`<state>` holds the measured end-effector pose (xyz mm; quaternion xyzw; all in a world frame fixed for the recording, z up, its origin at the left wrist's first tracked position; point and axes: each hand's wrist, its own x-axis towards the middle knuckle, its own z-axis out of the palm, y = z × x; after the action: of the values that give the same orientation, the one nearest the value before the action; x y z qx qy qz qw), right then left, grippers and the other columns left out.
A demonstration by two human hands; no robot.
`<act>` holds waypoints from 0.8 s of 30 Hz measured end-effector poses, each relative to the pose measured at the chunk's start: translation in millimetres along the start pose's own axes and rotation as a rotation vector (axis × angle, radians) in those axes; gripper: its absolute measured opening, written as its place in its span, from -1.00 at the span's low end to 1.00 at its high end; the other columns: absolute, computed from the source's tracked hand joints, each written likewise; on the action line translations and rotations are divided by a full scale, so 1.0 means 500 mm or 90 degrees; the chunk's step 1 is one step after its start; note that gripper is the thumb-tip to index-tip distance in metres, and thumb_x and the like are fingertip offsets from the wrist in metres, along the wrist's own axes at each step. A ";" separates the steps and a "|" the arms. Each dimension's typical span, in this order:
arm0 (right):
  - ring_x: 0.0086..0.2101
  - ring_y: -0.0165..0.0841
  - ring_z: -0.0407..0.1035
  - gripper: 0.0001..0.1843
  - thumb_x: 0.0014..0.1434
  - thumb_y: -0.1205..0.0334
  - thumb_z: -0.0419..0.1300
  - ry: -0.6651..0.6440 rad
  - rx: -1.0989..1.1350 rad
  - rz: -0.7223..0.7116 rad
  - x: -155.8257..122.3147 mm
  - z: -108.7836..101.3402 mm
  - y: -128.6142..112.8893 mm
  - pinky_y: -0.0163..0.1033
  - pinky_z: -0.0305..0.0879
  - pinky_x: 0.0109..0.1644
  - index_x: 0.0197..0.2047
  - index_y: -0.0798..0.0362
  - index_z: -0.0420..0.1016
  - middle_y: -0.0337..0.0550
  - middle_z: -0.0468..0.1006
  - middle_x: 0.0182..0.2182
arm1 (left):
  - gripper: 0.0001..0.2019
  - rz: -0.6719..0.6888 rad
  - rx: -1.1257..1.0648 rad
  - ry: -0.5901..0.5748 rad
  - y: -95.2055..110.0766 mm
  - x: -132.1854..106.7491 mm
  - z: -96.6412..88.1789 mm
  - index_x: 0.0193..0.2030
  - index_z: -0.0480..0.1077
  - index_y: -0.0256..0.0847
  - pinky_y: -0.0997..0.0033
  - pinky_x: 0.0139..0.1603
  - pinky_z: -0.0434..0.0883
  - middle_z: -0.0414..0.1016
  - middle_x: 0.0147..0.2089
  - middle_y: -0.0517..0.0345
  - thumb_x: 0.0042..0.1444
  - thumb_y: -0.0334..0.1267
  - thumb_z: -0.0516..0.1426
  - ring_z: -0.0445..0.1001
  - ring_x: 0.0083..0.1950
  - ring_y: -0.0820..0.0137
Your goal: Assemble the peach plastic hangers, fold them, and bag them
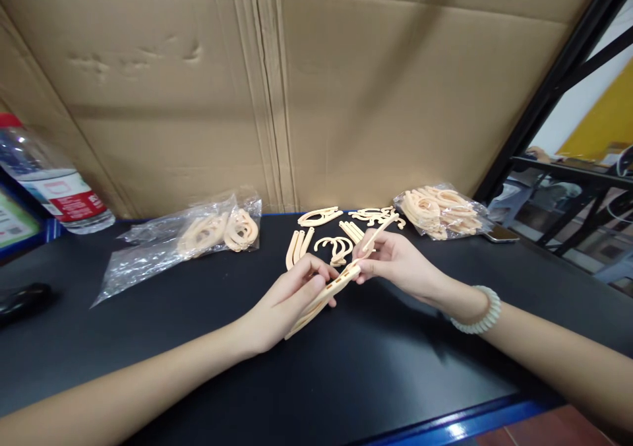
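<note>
Fingers and thumb of my left hand (pixel 284 301) are closed round a cream plastic folding-hanger body (pixel 341 280), slotted along its side and tilted up to the right. At its upper end, my right hand (pixel 403 264) pinches a slim cream hanger piece (pixel 384 228); whether the two parts are joined I cannot tell. Just beyond my hands lie loose curved hooks (pixel 337 248), straight hanger arms (pixel 297 245) on the left and more arms (pixel 352 232) on the right. Farther back are a folded hanger (pixel 319 217) and a pile of small hooked pieces (pixel 370 215).
A clear bag (pixel 133 268) with cream parts lies left, a fuller bag (pixel 440 212) right, beside a phone (pixel 502 234). A water bottle (pixel 69 192) and black mouse (pixel 24 301) are far left. Cardboard (pixel 173 70) stands behind the black table (pixel 346 380).
</note>
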<state>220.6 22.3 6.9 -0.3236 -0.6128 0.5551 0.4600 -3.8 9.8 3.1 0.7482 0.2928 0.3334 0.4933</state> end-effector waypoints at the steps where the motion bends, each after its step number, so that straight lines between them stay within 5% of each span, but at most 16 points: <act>1: -0.42 -0.45 0.49 -0.73 0.00 0.22 0.41 -0.005 -0.017 -0.014 0.000 0.001 -0.002 -0.29 0.50 -0.33 -0.38 0.10 0.38 -0.24 0.50 -0.36 | -0.84 -0.026 -0.046 -0.013 -0.002 0.002 -0.001 -0.17 0.25 -0.15 0.24 -0.06 0.34 0.45 -0.16 0.10 0.28 -0.13 -0.03 0.47 -0.20 0.32; 6: -0.40 -0.40 0.43 -0.88 0.11 0.22 0.33 -0.078 -0.246 -0.138 -0.006 0.008 -0.011 -0.24 0.42 -0.30 -0.36 0.08 0.52 -0.19 0.52 -0.41 | -0.83 -0.090 -0.111 -0.056 -0.009 0.007 -0.001 -0.13 0.26 -0.16 0.42 -0.32 0.29 0.44 -0.27 0.21 0.14 -0.26 0.12 0.38 -0.37 0.44; 10: -0.31 -0.33 0.44 -0.89 0.20 0.24 0.26 -0.114 -0.384 -0.285 -0.011 0.014 -0.014 -0.19 0.39 -0.18 -0.32 0.05 0.60 -0.13 0.58 -0.39 | -0.85 -0.072 -0.024 -0.069 -0.009 0.008 0.003 -0.14 0.33 -0.20 0.47 -0.36 0.26 0.36 -0.41 0.27 0.19 -0.21 0.12 0.32 -0.39 0.46; 20: -0.32 -0.40 0.43 -0.84 0.29 0.38 0.13 -0.118 -0.503 -0.413 -0.014 0.018 -0.006 -0.28 0.40 -0.22 -0.27 0.09 0.55 -0.13 0.56 -0.38 | -0.69 -0.030 0.183 -0.085 0.003 0.005 0.002 -0.26 0.41 -0.26 0.49 -0.42 0.26 0.36 -0.48 0.24 0.33 -0.14 -0.06 0.30 -0.46 0.46; 24: -0.36 -0.40 0.39 -0.75 0.33 0.43 0.00 -0.146 -0.727 -0.551 -0.028 0.019 -0.010 -0.29 0.34 -0.33 -0.24 0.14 0.51 -0.09 0.54 -0.36 | -0.68 0.035 0.302 -0.099 0.003 0.003 0.002 -0.33 0.38 -0.25 0.51 -0.42 0.23 0.30 -0.51 0.27 0.35 -0.20 -0.09 0.24 -0.49 0.48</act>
<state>217.6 5.0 9.4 -0.1813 -0.9247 -0.0528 0.3305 -1.9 9.8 4.6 0.8738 0.3040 0.2103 0.3159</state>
